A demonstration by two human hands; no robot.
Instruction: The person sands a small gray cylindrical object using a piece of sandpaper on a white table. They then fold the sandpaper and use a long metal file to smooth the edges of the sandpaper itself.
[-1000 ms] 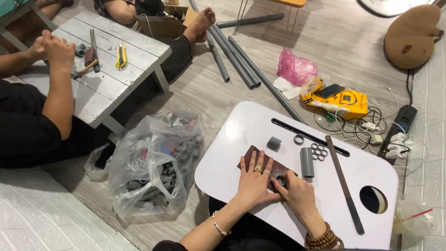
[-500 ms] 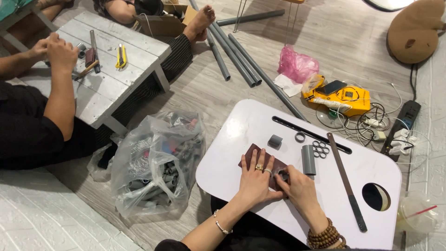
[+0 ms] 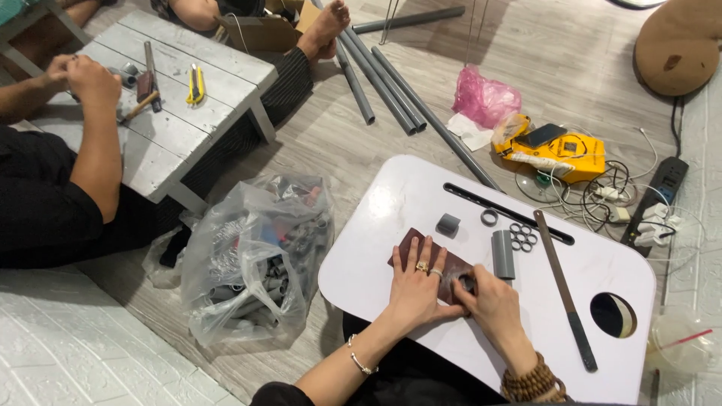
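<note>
Left hand [image 3: 417, 282] lies flat, fingers spread, pinning a brown sheet [image 3: 432, 265] to the white surface [image 3: 391, 218]. Right hand [image 3: 489, 301] pinches a grey ring [image 3: 468, 283] against it; several finished-looking rings [image 3: 521, 237] sit beside an uncut grey tube [image 3: 502, 254].

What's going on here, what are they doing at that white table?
A person sits at a small white lap table. Their left hand lies flat on a dark brown sheet, pinning it down, while the right hand presses a small grey ring against it. Short grey pipe pieces, a cluster of cut rings and a long flat blade lie alongside. On the floor sits a clear bag of pipe offcuts. Another person works at a grey wooden table nearby.
</note>
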